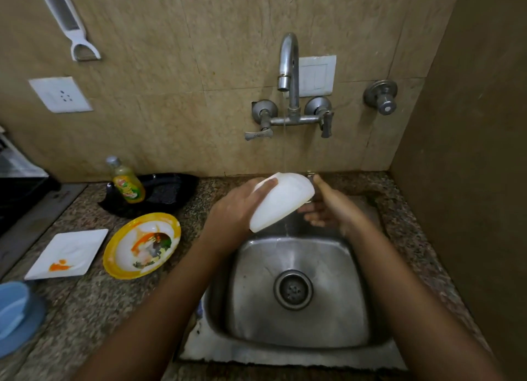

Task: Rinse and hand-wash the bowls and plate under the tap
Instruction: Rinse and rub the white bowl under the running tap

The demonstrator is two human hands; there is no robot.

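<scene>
Your left hand (242,206) grips the white bowl (282,201) from its outer side. One finger lies over the upper edge and the other fingers are hidden behind the bowl. The bowl is tilted over the back edge of the sink (256,266), under the thin stream from the tap (289,63). Your right hand (328,206) is loose and wide, thumb up. Its fingers reach to the bowl's lower rim, which partly covers their tips. The stained yellow bowl (141,245) and square plate (68,253) lie on the tabletop (85,309), left of the sink.
</scene>
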